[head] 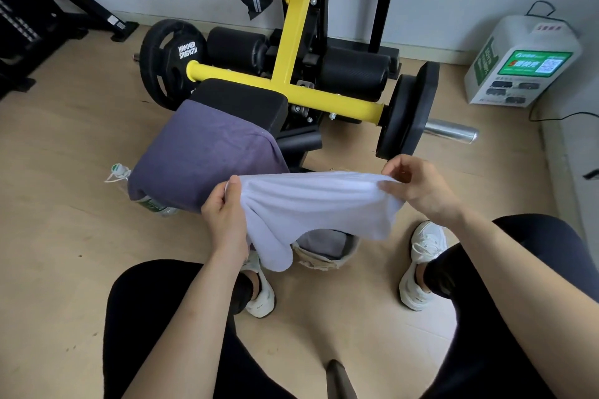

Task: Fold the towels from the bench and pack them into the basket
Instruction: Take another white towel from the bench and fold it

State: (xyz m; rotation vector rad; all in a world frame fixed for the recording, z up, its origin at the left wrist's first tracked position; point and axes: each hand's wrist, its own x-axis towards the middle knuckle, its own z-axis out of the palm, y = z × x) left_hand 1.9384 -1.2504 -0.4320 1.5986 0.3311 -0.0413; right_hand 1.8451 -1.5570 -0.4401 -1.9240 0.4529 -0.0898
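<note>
A white towel [311,204] hangs stretched between my hands above the floor. My left hand [223,207] grips its left end, my right hand [411,183] pinches its right end. Below the towel, between my feet, stands a pale woven basket [324,261], mostly hidden, with a grey folded towel [324,241] inside it. A purple towel [207,155] lies draped over the black padded bench [243,99] just beyond my left hand.
A yellow-framed weight machine [291,74] with black plates [171,58] stands behind the bench. A plastic bottle [152,204] lies on the floor under the purple towel. A white charging box [522,65] sits by the right wall. My white shoes [424,266] flank the basket.
</note>
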